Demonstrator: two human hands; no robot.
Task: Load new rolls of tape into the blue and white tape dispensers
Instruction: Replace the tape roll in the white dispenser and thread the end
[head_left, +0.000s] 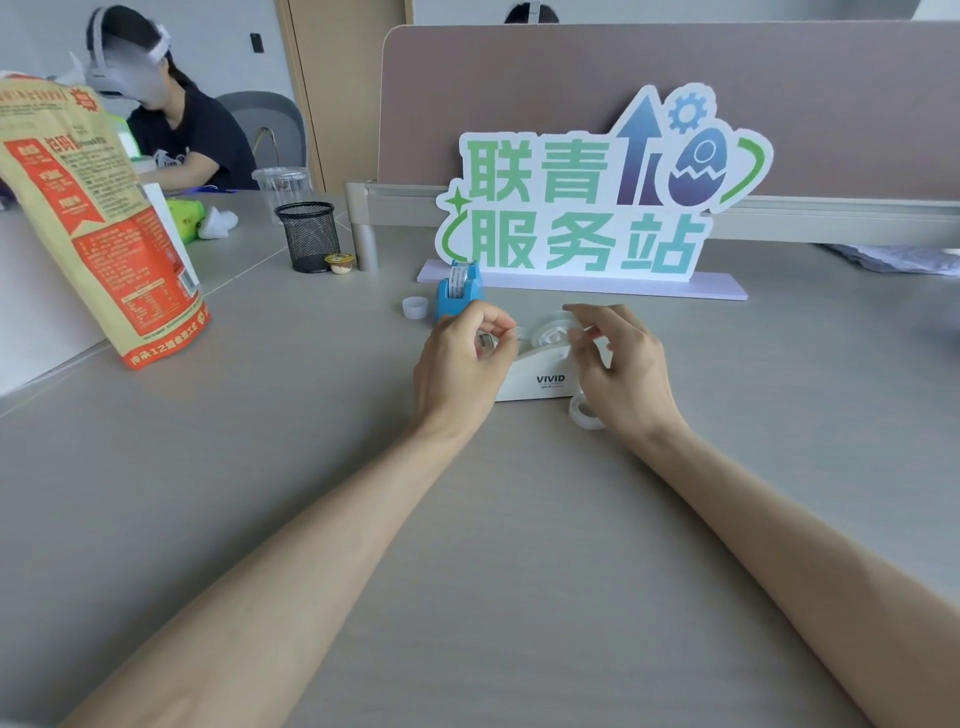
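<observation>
The white tape dispenser (540, 376), marked VIVID, lies on the grey desk between my hands, with a clear roll of tape (551, 328) sitting in its cradle. My left hand (465, 358) pinches the free end of the tape at the dispenser's cutter end. My right hand (621, 364) rests against the roll's right side with its fingers curled. A second clear tape roll (584, 413) lies flat on the desk under my right wrist. The blue tape dispenser (457, 291) stands just behind my left hand with a patterned roll in it.
A small white cap (414, 306) sits left of the blue dispenser. A standing sign (597, 197) on a lilac base lies behind. A black mesh cup (307, 236), a small tub (340, 262) and a tall orange food bag (98, 223) stand at left. Another person sits far left.
</observation>
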